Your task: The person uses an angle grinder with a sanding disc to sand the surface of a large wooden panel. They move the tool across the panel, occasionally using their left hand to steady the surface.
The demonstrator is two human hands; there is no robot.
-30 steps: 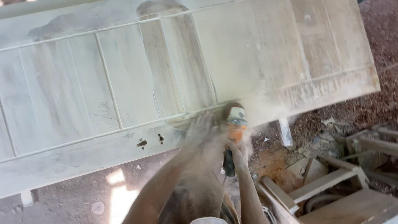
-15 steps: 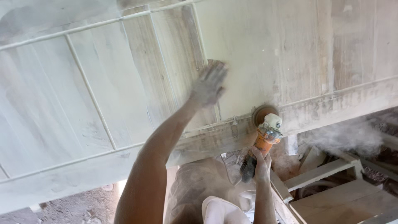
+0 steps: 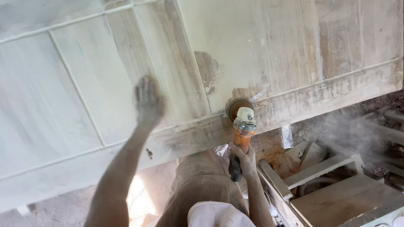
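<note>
Since half a second ago your left hand (image 3: pixel 148 100) has slid leftward across the panel, off the spot near the middle rail where it lay, and the grinder has drawn in toward you along the lower rail.

That left hand rests flat and spread on the pale wooden door (image 3: pixel 84 105), fingers wide, holding nothing, only pressing the dusty surface. Right of it, a bare brown patch (image 3: pixel 207 69) shows where the coating is off. Just below and right of that, the sanding disc (image 3: pixel 238 106) sits against the door's lower rail. Your right hand (image 3: pixel 244 162) is wrapped tight round the dark rear handle of the orange angle grinder (image 3: pixel 241 132).

You look to be partway through stripping the rail: the stretch rightward is rough and streaked. Next, it seems, you'd want steady, even pressure as the disc travels, keeping it flat to avoid gouging.

Count: one door, one grinder, one disc, two hands. Farther right, dust hangs over a stack of wooden frames (image 3: pixel 332 168) on the ground.
</note>
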